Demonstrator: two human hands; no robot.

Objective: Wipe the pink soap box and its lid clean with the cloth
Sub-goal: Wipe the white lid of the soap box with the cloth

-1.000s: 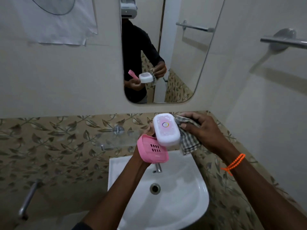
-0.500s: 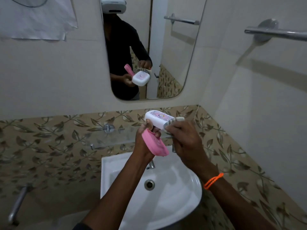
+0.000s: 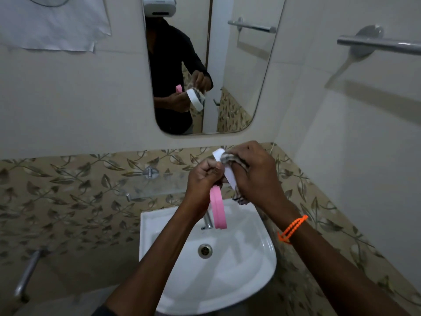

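We are holding both hands raised above the white wash basin point(image 3: 239, 283), in front of the leaf-patterned wall tiles point(image 3: 75, 190). Our left hand point(image 3: 200, 181) is gripping two parts at once, its fingers closed around them: the pink soap box point(image 3: 218, 209), which is hanging edge-on and pointing down toward the basin tap point(image 3: 207, 221), and the white lid point(image 3: 224, 166), which is standing tilted between the two hands with its upper corner showing above the knuckles. Our right hand point(image 3: 255, 172) is pressing the checked cloth point(image 3: 230, 158) against the lid, its fingers curled closed over the fabric; a loose tail of the cloth is hanging below the palm, just above the basin rim. The lid and the cloth are touching; the pink soap box is sitting just left of them, apart from the cloth. An orange beaded wristband point(image 3: 292, 228) is sitting on the right wrist. The mirror point(image 3: 239, 76) on the wall above is reflecting the same grip. A glass shelf point(image 3: 155, 185) is fixed to the tiles left of the hands, and a towel rail point(image 3: 378, 45) is mounted on the right wall.
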